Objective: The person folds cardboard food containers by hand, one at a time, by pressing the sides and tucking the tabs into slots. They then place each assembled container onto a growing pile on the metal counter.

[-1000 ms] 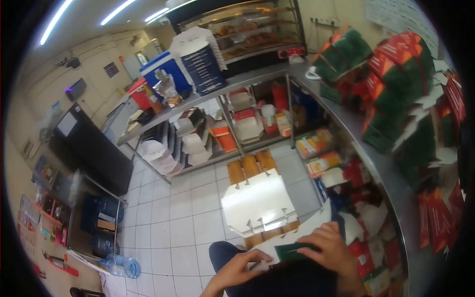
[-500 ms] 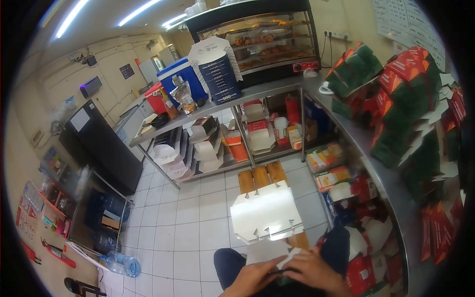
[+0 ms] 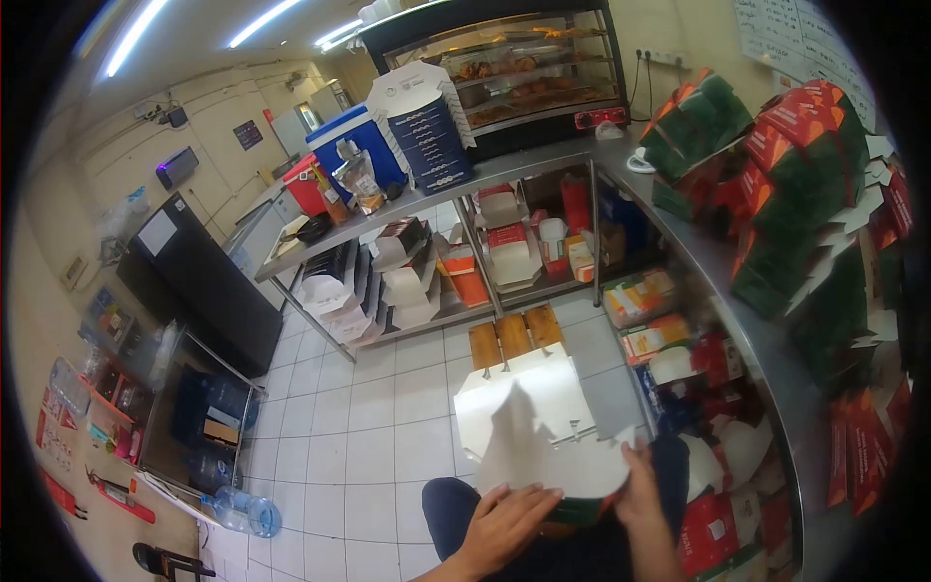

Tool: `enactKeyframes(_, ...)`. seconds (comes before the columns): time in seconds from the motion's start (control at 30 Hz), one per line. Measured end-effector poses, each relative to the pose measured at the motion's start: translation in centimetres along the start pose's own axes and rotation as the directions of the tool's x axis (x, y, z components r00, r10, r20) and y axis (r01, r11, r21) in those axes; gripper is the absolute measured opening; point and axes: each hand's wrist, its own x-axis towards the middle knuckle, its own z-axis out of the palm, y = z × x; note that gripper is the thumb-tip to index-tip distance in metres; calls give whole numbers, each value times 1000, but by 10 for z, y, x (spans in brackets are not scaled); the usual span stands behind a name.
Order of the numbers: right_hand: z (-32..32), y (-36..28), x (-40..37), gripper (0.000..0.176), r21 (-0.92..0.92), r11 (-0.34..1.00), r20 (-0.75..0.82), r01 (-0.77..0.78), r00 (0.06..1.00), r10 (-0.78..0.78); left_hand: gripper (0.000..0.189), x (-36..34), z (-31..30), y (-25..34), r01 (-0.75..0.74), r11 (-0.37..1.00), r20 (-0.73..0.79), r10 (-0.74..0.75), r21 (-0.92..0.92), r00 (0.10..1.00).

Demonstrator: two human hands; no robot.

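Observation:
A part-folded cardboard food box (image 3: 556, 468), white inside and green outside, is tilted up over my lap. My left hand (image 3: 507, 529) holds its near left edge, fingers together along the fold and thumb hidden. On the other side my right hand (image 3: 638, 488) grips the box's right edge, where a white flap sticks up. Just beyond lie flat white cardboard sheets (image 3: 553, 380) with slits, on a wooden slatted stool (image 3: 514, 337). The held box covers part of these sheets.
Stacked green and red boxes (image 3: 805, 184) crowd the steel counter (image 3: 713, 267) at my right. Folded boxes (image 3: 713, 533) fill the shelf beneath it. Ahead stand a navy box stack (image 3: 427, 145) and a glass food warmer (image 3: 524, 78). A water bottle (image 3: 247, 512) lies left on the floor.
The cardboard has opened out and risen between my hands, its white inside now facing up. My right hand has moved right and up to its edge; my hands are farther apart.

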Motion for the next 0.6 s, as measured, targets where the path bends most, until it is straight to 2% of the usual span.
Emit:
enactKeyframes(0.03, -48, 15, 36, 51, 123, 968, 198, -218, 961, 192, 78, 0, -2, 3, -43, 998, 63, 39, 55, 997)
enactKeyframes(0.07, -41, 16, 29, 47, 81, 993, 101, -86, 992, 78, 78, 0, -1, 5, -42, 998, 61, 39, 54, 997)
enactKeyframes(0.1, -34, 17, 18, 44, 25, 999, 10, 44, 999, -44, 78, 1, 1, 8, 186, 971, 170, -160, -150, 972)
enactKeyframes(0.13, -28, 19, 10, 44, 22, 999, 10, 45, 999, -45, 78, 0, 5, 10, 416, 852, 314, -320, -317, 894)
enactKeyframes(0.17, -23, 22, 2, 39, -197, 948, 130, 249, 965, -226, 78, -3, 14, 6, 417, 851, 315, -320, -319, 894)
enactKeyframes(0.2, -19, 22, -6, 37, -375, 811, 280, 449, 889, -363, 80, -8, 29, -4, 560, 402, 444, -350, -724, 825)
enactKeyframes(0.23, -16, 17, -18, 36, -529, 584, 486, 616, 784, -387, 81, -12, 38, -9, 530, -213, 571, -290, -821, 768)
enactKeyframes(0.27, -5, 6, -29, 34, -475, 429, 716, 768, 621, -319, 82, -10, 39, -10, 390, -538, 599, -292, -747, 745)
enactKeyframes(0.3, 7, -3, -37, 33, -358, 281, 886, 890, 419, -198, 71, -5, 43, -11, 261, -709, 635, -331, -656, 698)
enactKeyframes(0.33, 12, -4, -44, 33, -362, 278, 886, 890, 421, -195, 61, 4, 37, -14, 225, -794, 684, -298, -564, 665)
enactKeyframes(0.37, 17, -5, -49, 30, -317, 235, 917, 919, 360, -169, 51, 12, 31, -17, 182, -866, 728, -257, -465, 635)
enactKeyframes(0.4, 20, -4, -52, 29, -269, 194, 944, 943, 299, -141, 51, 14, 36, -16, 182, -869, 728, -253, -461, 637)
enactKeyframes(0.43, 16, 8, -51, 29, -274, 190, 943, 943, 302, -140, 44, 18, 44, -13, 177, -784, 710, -410, -595, 573)
enactKeyframes(0.47, 5, 28, -47, 28, -341, 498, 756, 797, 548, -359, 36, 22, 51, -9, 186, -677, 661, -557, -712, 502)
enactKeyframes(0.5, 0, 41, -47, 27, -263, 764, 457, 589, 773, -439, 36, 26, 56, -3, 190, -683, 668, -550, -705, 501)
enactKeyframes(0.53, 11, 38, -50, 28, -184, 845, 336, 502, 840, -426, 31, 32, 59, 3, 152, -628, 610, -623, -763, 490)
enactKeyframes(0.57, 10, 37, -49, 28, -198, 847, 311, 493, 851, -423, 26, 33, 60, 10, 122, -574, 557, -685, -809, 469)
enactKeyframes(0.6, 6, 40, -45, 28, -184, 819, 421, 543, 797, -433, 24, 33, 60, 12, 64, -571, 529, -707, -819, 469)
